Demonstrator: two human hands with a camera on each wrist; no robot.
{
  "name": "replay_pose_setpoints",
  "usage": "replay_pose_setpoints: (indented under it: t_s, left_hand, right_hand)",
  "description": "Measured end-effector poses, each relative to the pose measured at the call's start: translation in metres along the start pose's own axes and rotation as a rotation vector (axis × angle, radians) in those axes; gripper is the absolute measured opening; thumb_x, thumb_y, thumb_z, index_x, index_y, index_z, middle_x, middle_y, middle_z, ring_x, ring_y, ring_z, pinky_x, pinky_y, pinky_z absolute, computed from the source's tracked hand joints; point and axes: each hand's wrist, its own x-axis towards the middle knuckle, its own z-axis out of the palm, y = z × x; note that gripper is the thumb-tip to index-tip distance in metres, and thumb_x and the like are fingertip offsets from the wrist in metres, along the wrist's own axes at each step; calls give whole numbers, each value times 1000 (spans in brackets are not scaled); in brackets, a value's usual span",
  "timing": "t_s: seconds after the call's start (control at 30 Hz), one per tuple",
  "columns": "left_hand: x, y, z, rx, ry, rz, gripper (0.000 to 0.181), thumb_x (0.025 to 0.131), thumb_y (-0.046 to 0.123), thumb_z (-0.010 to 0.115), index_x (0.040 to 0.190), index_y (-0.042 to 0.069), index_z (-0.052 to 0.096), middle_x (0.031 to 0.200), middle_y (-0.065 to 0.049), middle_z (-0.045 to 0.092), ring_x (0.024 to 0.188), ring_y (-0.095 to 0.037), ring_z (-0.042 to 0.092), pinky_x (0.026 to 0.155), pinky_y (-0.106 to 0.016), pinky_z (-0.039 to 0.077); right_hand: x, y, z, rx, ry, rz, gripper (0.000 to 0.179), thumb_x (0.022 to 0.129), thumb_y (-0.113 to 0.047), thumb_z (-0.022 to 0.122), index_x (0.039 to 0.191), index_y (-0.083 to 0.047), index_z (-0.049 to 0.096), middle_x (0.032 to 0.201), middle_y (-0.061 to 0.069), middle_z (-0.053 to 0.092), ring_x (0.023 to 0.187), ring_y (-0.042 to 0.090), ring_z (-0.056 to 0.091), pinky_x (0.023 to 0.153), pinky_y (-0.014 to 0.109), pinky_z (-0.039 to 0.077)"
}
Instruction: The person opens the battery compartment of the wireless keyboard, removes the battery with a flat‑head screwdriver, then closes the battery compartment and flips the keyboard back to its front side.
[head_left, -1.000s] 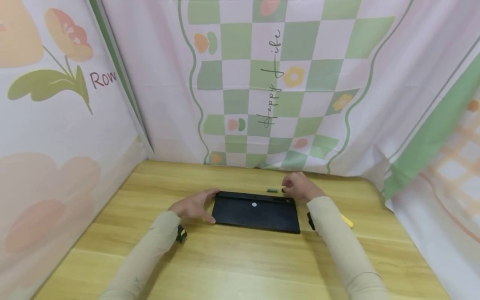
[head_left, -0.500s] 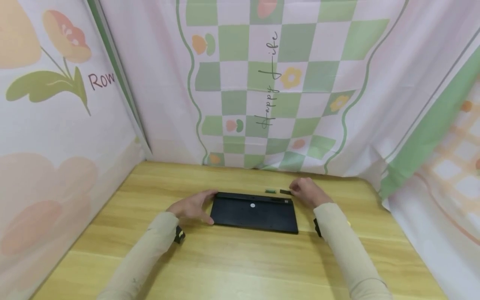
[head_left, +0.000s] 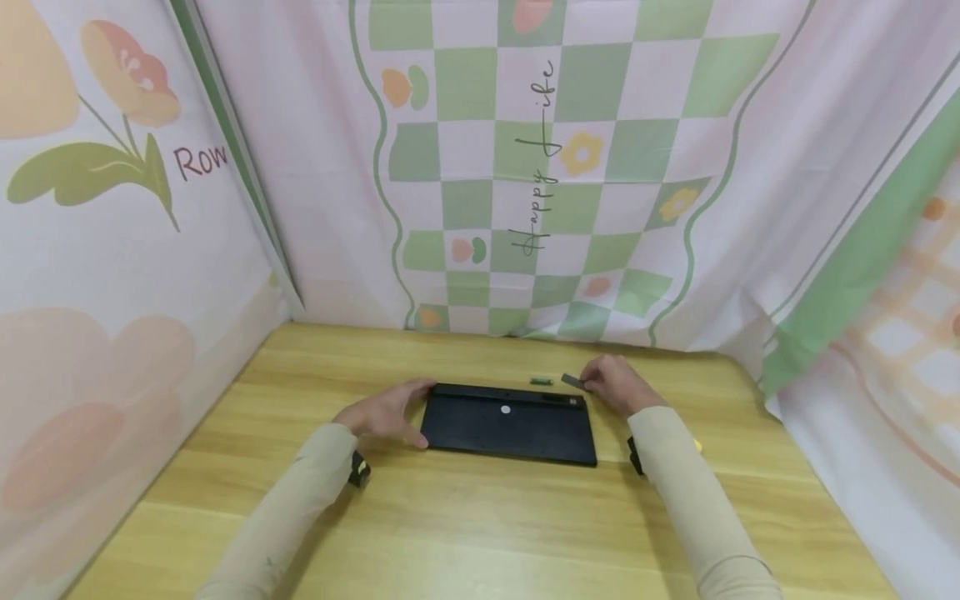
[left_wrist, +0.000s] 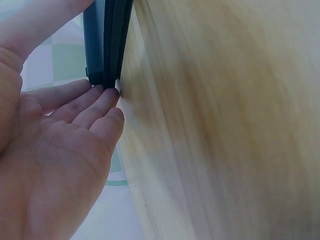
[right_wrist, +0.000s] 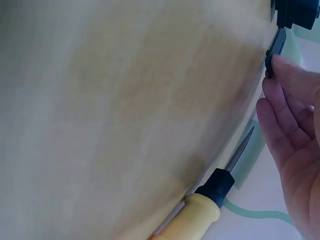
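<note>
A slim black keyboard (head_left: 510,432) lies underside up on the table, a round white sticker near its middle. My left hand (head_left: 382,414) holds its left end, thumb at the near corner and fingers at the far one; in the left wrist view the fingertips touch the end of the keyboard. Beyond the keyboard's far right corner, my right hand (head_left: 617,383) pinches a small flat dark battery cover (head_left: 573,381) between thumb and fingers. A recess (head_left: 572,402) shows at the keyboard's far right end. Just left of the cover lies a green battery (head_left: 542,381).
A screwdriver (right_wrist: 200,205) with a yellow handle and black collar lies on the wooden table (head_left: 480,533), mostly behind the right sleeve in the head view. A patterned curtain (head_left: 525,208) hangs along the table's far edge.
My right hand has shifted slightly right and back toward me, bringing the battery cover into view and tilting it. My left hand and the keyboard stay in place.
</note>
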Motion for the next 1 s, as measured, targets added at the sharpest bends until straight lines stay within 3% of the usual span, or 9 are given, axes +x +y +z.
replay_pose_setpoints:
  t_s: [0.5,1.0]
  left_hand:
    - [0,3,-1,30,-6,-7,116,81,19,93,170,10,19,176,-17,21,163,-37,22,133,-55,25]
    - [0,4,-1,55,-5,-9,115,82,20,92,169,9,19,176,-17,21,163,-37,23,133,-54,25]
  right_hand:
    - [-9,-9,-18,38,-35,42,13,99,-4,70,104,-11,81,101,7,80,95,23,74,84,44,65]
    - [-11,-41,-33,40,-84,-116,10,96,-6,76,99,-13,82,96,2,82,89,18,76,80,38,65]
